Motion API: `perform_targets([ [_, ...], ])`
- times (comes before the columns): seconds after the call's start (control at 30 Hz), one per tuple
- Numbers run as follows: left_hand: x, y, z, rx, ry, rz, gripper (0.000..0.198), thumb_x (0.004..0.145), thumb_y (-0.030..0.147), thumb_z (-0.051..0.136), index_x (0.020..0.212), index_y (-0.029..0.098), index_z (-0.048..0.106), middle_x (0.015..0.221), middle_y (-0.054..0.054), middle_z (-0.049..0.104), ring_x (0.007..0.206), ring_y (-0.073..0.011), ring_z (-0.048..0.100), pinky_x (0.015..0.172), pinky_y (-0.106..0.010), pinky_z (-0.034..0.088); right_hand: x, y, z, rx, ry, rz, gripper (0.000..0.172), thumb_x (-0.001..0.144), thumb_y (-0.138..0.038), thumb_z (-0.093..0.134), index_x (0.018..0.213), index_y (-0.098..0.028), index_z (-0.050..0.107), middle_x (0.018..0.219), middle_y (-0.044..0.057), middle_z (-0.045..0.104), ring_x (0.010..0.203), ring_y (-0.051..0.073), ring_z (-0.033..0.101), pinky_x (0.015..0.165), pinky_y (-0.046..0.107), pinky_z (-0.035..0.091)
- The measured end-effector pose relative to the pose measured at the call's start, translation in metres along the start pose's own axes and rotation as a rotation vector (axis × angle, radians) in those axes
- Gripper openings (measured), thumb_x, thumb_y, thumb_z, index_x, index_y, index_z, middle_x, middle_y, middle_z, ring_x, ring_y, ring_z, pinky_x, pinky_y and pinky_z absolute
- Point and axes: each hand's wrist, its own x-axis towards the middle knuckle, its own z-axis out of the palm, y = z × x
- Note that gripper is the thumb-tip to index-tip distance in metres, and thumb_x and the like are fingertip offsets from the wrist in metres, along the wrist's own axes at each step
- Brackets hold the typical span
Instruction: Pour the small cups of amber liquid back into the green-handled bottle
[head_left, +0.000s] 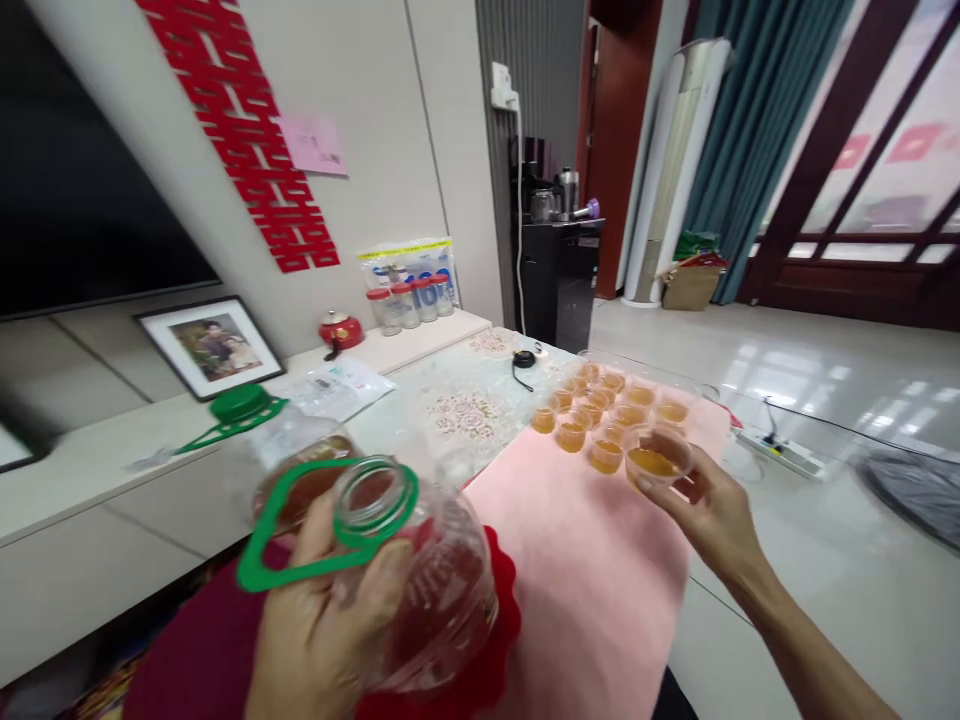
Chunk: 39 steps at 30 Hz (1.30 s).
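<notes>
My left hand (330,610) grips the neck of a clear plastic jug (442,590) with a green handle ring (262,560); its mouth is uncapped. The jug is over a red scalloped mat (506,600). My right hand (712,505) pinches a small clear cup (658,458) part-filled with amber liquid, at the near right corner of a group of similar cups (571,430). These stand in rows on a pink sheet (577,560). I cannot tell whether the held cup touches the sheet. Behind my left hand is a second jug (292,455) holding brownish liquid.
A green cap (241,402), a photo frame (214,348), a small red pot (340,330) and red-lidded jars (412,303) stand along the white cabinet. A black tape measure (524,358) lies on the flowered tablecloth (461,410). A power strip (780,450) is on the floor at right.
</notes>
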Motion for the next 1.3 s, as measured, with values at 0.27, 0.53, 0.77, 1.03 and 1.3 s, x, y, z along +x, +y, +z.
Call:
perform_targets([
  [0.27, -0.003, 0.016, 0.004, -0.081, -0.082, -0.036, 0.050, 0.088, 0.059, 0.063, 0.119, 0.020, 0.065, 0.109, -0.005, 0.070, 0.105, -0.0223, 0.064, 0.089, -0.032, 0.053, 0.010, -0.096, 0.046, -0.170, -0.294, -0.630, 0.049, 0.095, -0.051, 0.075, 0.139, -0.033, 0.063, 0.131, 0.002, 0.071, 0.116, 0.028, 0.071, 0.090, 0.046, 0.067],
  [0.53, -0.001, 0.026, 0.007, -0.112, -0.126, -0.056, 0.030, 0.087, 0.045, 0.062, 0.107, 0.023, 0.067, 0.100, -0.003, 0.070, 0.092, -0.0211, 0.067, 0.085, -0.034, 0.054, 0.022, -0.177, 0.090, -0.192, -0.403, -0.995, 0.043, 0.097, -0.033, 0.073, 0.137, -0.022, 0.060, 0.129, 0.003, 0.070, 0.117, 0.020, 0.070, 0.095, 0.031, 0.061],
  [0.77, -0.001, 0.021, 0.007, -0.097, -0.121, -0.008, 0.035, 0.089, 0.044, 0.062, 0.117, 0.024, 0.067, 0.115, -0.005, 0.070, 0.111, -0.0255, 0.068, 0.099, -0.040, 0.056, 0.032, -0.203, 0.107, -0.154, -0.494, -1.169, 0.043, 0.098, -0.020, 0.068, 0.139, -0.020, 0.057, 0.129, 0.006, 0.068, 0.116, 0.019, 0.068, 0.100, 0.031, 0.058],
  [1.03, 0.000, 0.021, 0.006, -0.100, -0.127, 0.006, 0.029, 0.089, 0.039, 0.060, 0.114, 0.025, 0.068, 0.107, -0.002, 0.073, 0.101, -0.0232, 0.071, 0.096, -0.040, 0.058, 0.034, -0.213, 0.110, -0.180, -0.524, -1.254, 0.047, 0.093, -0.008, 0.060, 0.139, -0.017, 0.056, 0.136, 0.008, 0.066, 0.128, 0.021, 0.064, 0.113, 0.036, 0.054],
  [1.3, -0.001, 0.022, 0.008, -0.074, -0.090, 0.004, 0.029, 0.086, 0.039, 0.063, 0.111, 0.024, 0.069, 0.100, -0.003, 0.072, 0.102, -0.0247, 0.072, 0.097, -0.041, 0.059, 0.036, -0.214, 0.109, -0.210, -0.527, -1.305, 0.051, 0.091, -0.004, 0.054, 0.140, -0.015, 0.054, 0.132, 0.010, 0.066, 0.127, 0.022, 0.062, 0.110, 0.039, 0.054],
])
